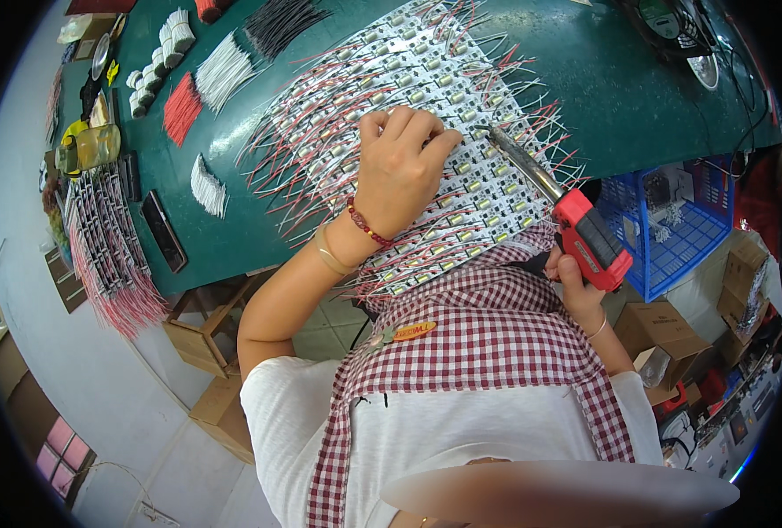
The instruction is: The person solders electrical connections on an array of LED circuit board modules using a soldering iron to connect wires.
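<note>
A large panel of white circuit boards [501, 207] lies on the green table, with many red and white wires sticking out from its sides. Over the middle of the panel, my left hand [400, 167] is closed with its fingertips pinched together. Whatever is between those fingertips is hidden. My right hand [574, 286] grips the handle of a red and black soldering gun [590, 239] at the panel's right side. The gun's metal barrel points up and left, and its tip is close to the boards, just right of my left hand's fingers.
Bundles of white wires [223, 72], red wires [181, 110] and black wires [283, 25] lie on the table [219, 251]. A phone [164, 231] and wired board strips [109, 233] are at the left. A blue basket [672, 264] and a cardboard box [659, 339] stand right.
</note>
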`<state>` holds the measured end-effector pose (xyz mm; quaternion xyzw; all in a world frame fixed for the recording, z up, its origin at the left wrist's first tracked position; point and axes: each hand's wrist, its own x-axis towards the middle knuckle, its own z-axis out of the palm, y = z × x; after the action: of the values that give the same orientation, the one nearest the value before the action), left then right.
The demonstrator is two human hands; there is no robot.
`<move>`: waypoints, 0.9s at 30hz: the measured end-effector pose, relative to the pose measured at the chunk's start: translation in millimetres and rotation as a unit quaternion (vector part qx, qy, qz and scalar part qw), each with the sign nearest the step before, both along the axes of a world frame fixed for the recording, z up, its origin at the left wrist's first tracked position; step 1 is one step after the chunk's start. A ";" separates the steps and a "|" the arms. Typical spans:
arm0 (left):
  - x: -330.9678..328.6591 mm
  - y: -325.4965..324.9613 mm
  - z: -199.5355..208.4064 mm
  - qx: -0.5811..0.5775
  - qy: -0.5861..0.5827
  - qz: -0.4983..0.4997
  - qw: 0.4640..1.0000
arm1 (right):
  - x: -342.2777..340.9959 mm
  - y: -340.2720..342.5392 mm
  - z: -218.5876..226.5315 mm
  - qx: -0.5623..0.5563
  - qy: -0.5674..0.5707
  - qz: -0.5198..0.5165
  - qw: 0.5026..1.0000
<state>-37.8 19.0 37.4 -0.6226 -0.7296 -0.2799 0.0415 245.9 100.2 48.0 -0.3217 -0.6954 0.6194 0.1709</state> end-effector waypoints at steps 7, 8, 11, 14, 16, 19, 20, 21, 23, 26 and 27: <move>0.3 1.8 -0.3 0.014 0.003 0.004 1.000 | 2.1 3.0 -5.0 -0.002 0.000 0.024 1.000; 0.1 1.1 0.7 0.013 0.004 0.005 1.000 | 0.4 3.9 -3.8 0.002 0.004 0.025 1.000; -3.6 -3.9 10.5 -0.029 0.024 0.014 0.999 | -1.7 4.7 -3.3 -0.005 0.006 0.013 1.000; -22.6 -10.0 31.3 -0.021 0.078 0.051 0.995 | -1.4 5.1 1.4 -0.032 0.022 -0.030 0.999; -66.0 -13.0 39.1 -0.029 0.139 0.120 0.983 | -4.2 6.7 3.9 -0.044 0.047 -0.079 0.995; -164.6 -33.9 26.4 -0.072 0.095 0.234 0.965 | -7.5 13.0 2.1 -0.074 0.079 -0.084 0.991; -192.6 -50.2 17.9 -0.119 0.098 0.282 0.947 | -12.4 14.7 6.4 -0.076 0.077 -0.074 0.991; -208.8 -55.8 9.3 -0.116 0.104 0.288 0.945 | -11.9 15.8 5.4 -0.076 0.084 -0.067 0.991; -224.2 -62.3 4.9 -0.127 0.046 0.276 0.951 | -10.6 15.6 5.1 -0.064 0.077 -0.072 0.992; -216.2 -40.8 4.1 -0.052 0.069 0.228 0.970 | -16.5 14.1 2.0 -0.068 0.094 -0.093 0.989; -210.6 -32.0 4.0 -0.011 0.092 0.196 0.976 | -17.7 12.9 1.8 -0.076 0.102 -0.105 0.986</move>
<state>-248.5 -13.0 41.4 -0.4913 -0.8333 -0.1999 0.1558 228.1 113.2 49.8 -0.3401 -0.5875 0.6785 0.2808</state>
